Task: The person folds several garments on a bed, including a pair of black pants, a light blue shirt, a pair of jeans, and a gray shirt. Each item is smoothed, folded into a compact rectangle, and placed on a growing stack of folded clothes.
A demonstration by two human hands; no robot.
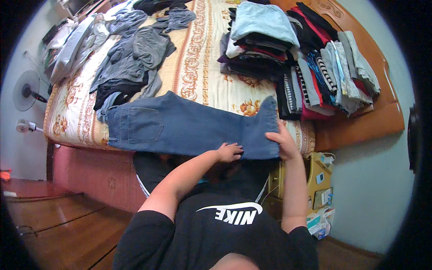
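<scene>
A pair of blue denim jeans (199, 128), folded lengthwise, lies across the near edge of the bed, its waistband and back pocket at the left and its hem at the right. My left hand (230, 152) rests on the lower edge of the leg, fingers slightly apart. At the hem end, my right hand (284, 140) has its thumb on top of the denim and its other fingers at the edge; whether they grip it is unclear. The far corner of the hem sticks up away from me.
Rumpled grey clothes (131, 57) lie at the left of the patterned bedspread (209, 67). Folded clothes stand in a stack (263, 23) and in a leaning row (324, 81) by the wooden headboard (384, 101). A yellow cabinet (317, 172) stands below right, a fan (27, 90) far left.
</scene>
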